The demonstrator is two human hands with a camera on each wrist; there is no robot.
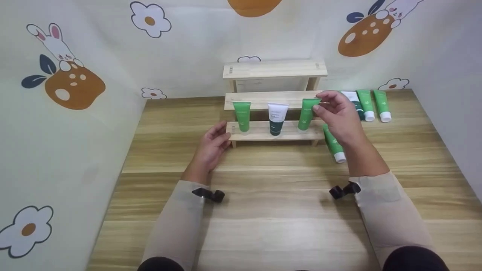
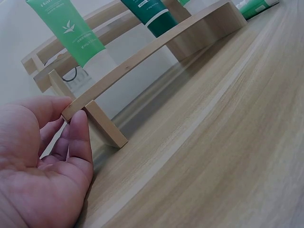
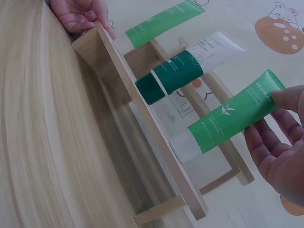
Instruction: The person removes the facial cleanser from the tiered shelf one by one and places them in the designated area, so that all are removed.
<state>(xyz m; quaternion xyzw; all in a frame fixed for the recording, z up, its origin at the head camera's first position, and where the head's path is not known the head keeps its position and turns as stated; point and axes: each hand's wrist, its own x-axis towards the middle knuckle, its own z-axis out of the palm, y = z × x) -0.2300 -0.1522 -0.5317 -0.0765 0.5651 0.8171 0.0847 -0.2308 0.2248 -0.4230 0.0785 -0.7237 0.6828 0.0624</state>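
Note:
A three-step wooden display rack (image 1: 260, 135) stands at the back of the table. My left hand (image 1: 212, 147) pinches the left end of its lowest step, as the left wrist view shows up close. On that step stand a green tube (image 1: 242, 114) at the left and a white and dark-green tube (image 1: 276, 117) in the middle, both cap down. At the step's right end, my right hand (image 1: 339, 118) pinches the top of another green tube (image 3: 228, 116) between thumb and fingers. This tube's white cap meets the step.
Right of the rack, a green tube (image 1: 333, 143) lies on the wood-grain table (image 1: 263, 210). Further back lie two more green tubes (image 1: 365, 105) and a white and dark-green one (image 1: 354, 98), partly behind my right hand. Patterned cloth walls (image 1: 188, 56) enclose the table.

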